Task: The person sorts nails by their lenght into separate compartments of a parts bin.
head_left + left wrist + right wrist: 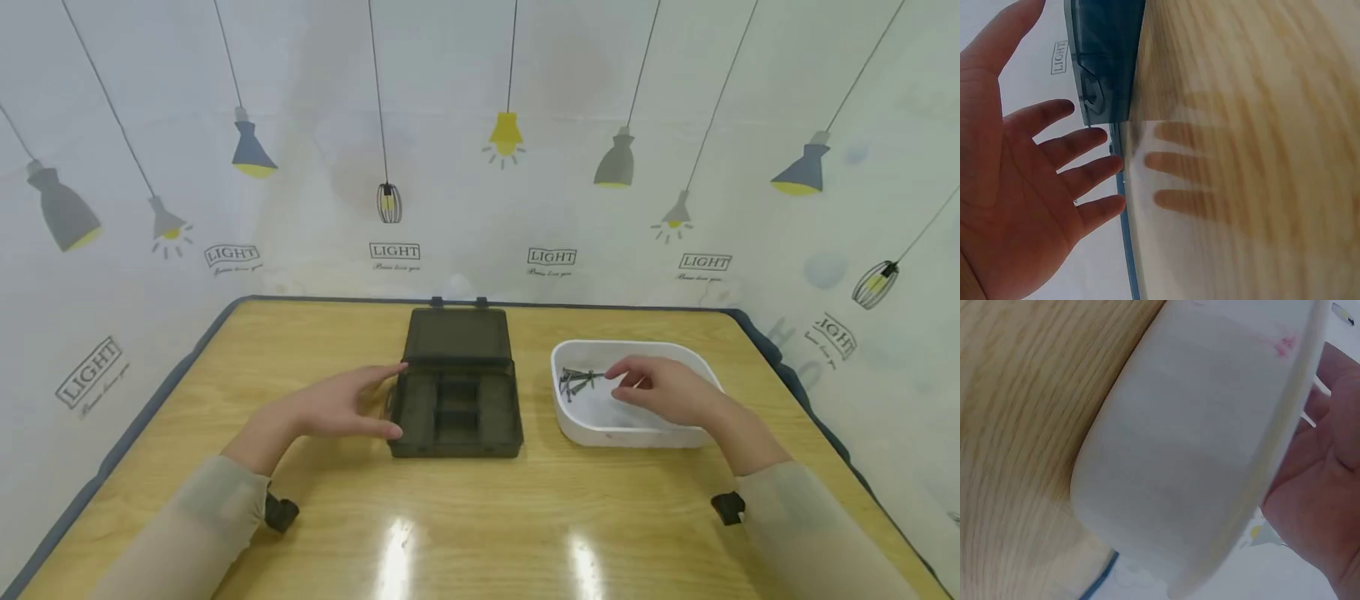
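In the head view, a dark see-through plastic box (418,417) stands with its lid (459,336) raised at the back. Its tray has dividers. My left hand (337,406) is at the box's left side, index fingertip and thumb tip at its edge; the left wrist view shows the fingers spread. To the right is a white rounded bin (637,437) with several screws (577,382) at its left end. Over the bin hovers my right hand (667,390), fingers bent, thumb and index apart, index fingertip beside the screws. The bin's wall hides most fingers in the right wrist view.
Both things stand on a wood-grain table (480,517) with a dark edge. Behind and at the sides hangs a pale backdrop (450,75) printed with lamps. A gap of bare wood separates box and bin. Black wrist devices (281,510) are at both sleeves.
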Demonstrator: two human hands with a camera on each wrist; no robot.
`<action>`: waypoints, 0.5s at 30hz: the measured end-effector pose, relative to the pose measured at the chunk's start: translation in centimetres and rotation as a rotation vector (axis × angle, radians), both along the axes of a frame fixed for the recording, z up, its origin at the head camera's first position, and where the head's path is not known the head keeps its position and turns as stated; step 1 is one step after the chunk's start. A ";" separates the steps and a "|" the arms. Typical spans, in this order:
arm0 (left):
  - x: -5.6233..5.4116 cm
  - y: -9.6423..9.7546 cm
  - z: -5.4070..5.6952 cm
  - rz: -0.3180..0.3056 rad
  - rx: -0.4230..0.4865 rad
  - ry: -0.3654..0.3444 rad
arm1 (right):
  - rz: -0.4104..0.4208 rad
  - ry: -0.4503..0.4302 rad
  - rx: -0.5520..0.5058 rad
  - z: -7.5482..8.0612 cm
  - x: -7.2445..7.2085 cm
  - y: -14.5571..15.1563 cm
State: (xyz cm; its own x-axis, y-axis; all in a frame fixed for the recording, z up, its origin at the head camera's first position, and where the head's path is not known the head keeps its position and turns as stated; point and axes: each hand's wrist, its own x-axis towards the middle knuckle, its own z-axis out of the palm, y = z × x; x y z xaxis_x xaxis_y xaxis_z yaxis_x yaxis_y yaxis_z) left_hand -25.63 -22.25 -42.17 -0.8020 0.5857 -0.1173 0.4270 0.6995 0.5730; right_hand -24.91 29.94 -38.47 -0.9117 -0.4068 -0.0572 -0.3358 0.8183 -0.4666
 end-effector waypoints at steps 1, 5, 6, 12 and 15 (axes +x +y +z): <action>-0.1 -0.2 -0.1 -0.002 0.001 -0.022 | 0.012 -0.029 -0.009 -0.2 -0.3 0.0; -0.1 -0.4 -0.3 0.001 0.000 -0.078 | 0.052 -0.145 -0.075 -1.0 -1.6 -0.3; -0.1 -0.5 -0.3 0.002 0.001 -0.088 | 0.051 -0.173 -0.091 -1.2 -1.9 -0.3; -0.1 -0.5 -0.2 0.011 0.008 -0.130 | -0.011 -0.271 -0.134 -2.0 -3.6 -0.7; -0.2 -0.5 -0.4 0.016 0.020 -0.141 | -0.030 -0.278 -0.142 -2.3 -4.4 -1.1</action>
